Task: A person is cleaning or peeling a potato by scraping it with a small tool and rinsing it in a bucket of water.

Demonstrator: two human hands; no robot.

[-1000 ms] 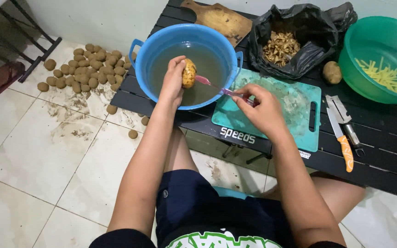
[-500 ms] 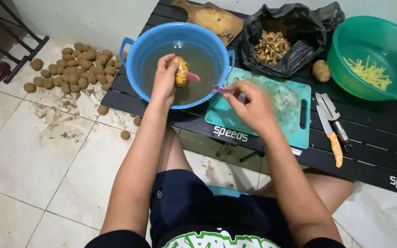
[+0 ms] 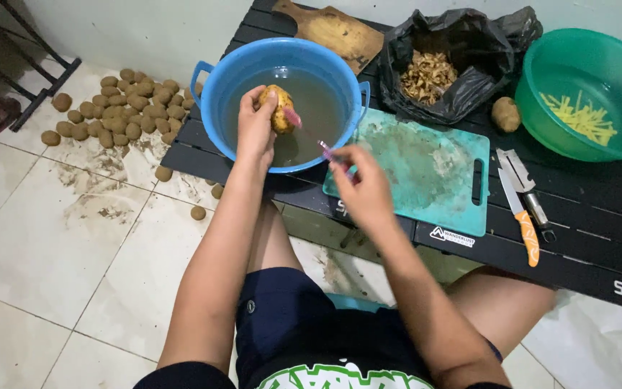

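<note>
Since a moment ago the right hand (image 3: 363, 189) has drawn back toward the body, fingers clamped on the pink peeler (image 3: 309, 133). Its tip meets the half-peeled potato (image 3: 278, 109), gripped by the left hand (image 3: 253, 130) over the blue basin (image 3: 210, 108).

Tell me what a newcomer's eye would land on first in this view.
Probably the blue basin of murky water at the table's left end, where the left hand holds a partly peeled potato over it and the right hand works a pink-handled tool against it. Next, the heap of unpeeled potatoes on the tiled floor to the left, and the green bowl of yellow strips at far right.
</note>
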